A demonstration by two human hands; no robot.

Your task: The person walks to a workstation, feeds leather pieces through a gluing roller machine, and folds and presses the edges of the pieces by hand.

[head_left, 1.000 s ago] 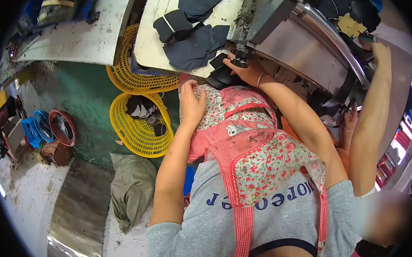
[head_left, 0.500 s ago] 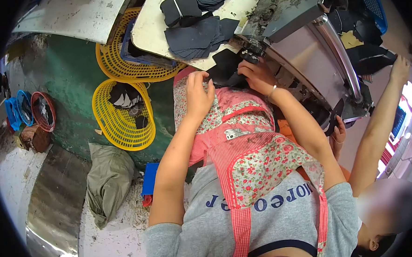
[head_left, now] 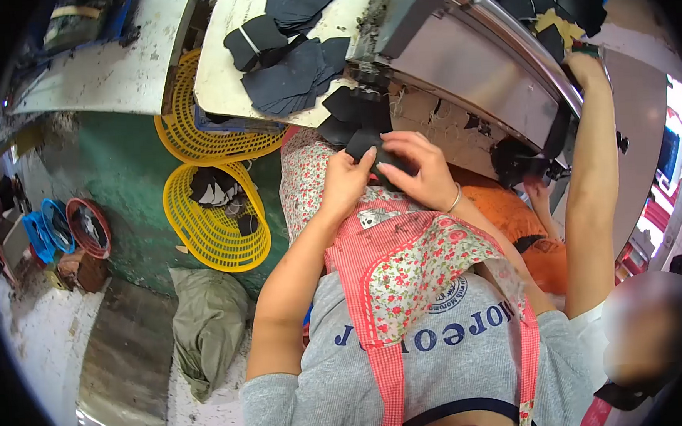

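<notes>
My left hand (head_left: 342,183) pinches a small black flat piece (head_left: 363,142) between thumb and fingers, above my apron. Close by on the right, my right hand (head_left: 427,171) has its thumb and fingers apart around the piece's right side, where more dark material lies partly hidden. Just beyond my hands, further black pieces (head_left: 370,111) lie at the corner of the white tabletop (head_left: 214,73). A fanned stack of black pieces (head_left: 288,81) and a black bundle with a pale band (head_left: 255,41) rest on that tabletop.
A metal machine (head_left: 471,52) stands at the upper right. Yellow baskets (head_left: 176,222) with scraps sit on the green floor to the left, near a grey-green sack (head_left: 208,320). A co-worker's arm (head_left: 590,184) reaches up on the right.
Both hands have come back from the table edge towards my lap, and a small black piece is now in my left fingers. My right fingers have spread. The co-worker's arm has shifted left.
</notes>
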